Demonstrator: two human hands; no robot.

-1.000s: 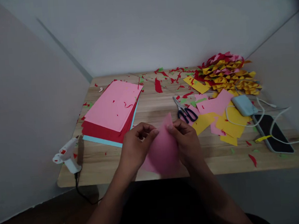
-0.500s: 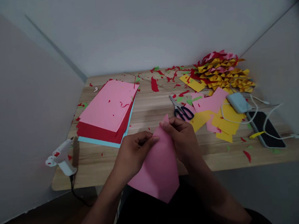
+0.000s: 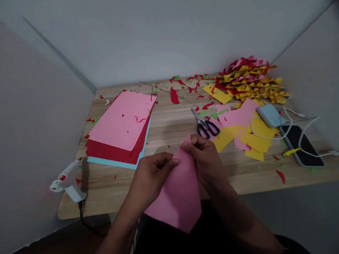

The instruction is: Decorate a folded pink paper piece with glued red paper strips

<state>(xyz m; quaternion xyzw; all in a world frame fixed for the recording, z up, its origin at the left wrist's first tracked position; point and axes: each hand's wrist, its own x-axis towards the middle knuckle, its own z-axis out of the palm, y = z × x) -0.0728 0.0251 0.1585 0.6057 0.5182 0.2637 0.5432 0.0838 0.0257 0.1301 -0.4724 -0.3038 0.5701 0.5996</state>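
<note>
A pink paper sheet (image 3: 180, 194) hangs over the table's front edge, its upper end narrowing to a tip between my hands. My left hand (image 3: 151, 177) pinches its left edge between thumb and fingers. Near the tip, my right hand (image 3: 205, 153) grips the right edge, thumb on the front face. The sheet's lower corner points down over my lap. Scissors (image 3: 206, 125) with dark handles lie just beyond my right hand. To the left rests a stack of pink, red and light blue sheets (image 3: 123, 121).
A white glue gun (image 3: 69, 181) stands at the table's (image 3: 110, 196) left front. Yellow and pink pieces (image 3: 258, 135), a power bank (image 3: 270, 115) and a phone (image 3: 304, 147) with cables lie right. Behind them sits a folded-paper bundle (image 3: 250, 77); scraps are scattered around.
My right hand and the paper's tip have moved slightly down and left. Both hands keep their hold on the sheet. The view has shifted a little.
</note>
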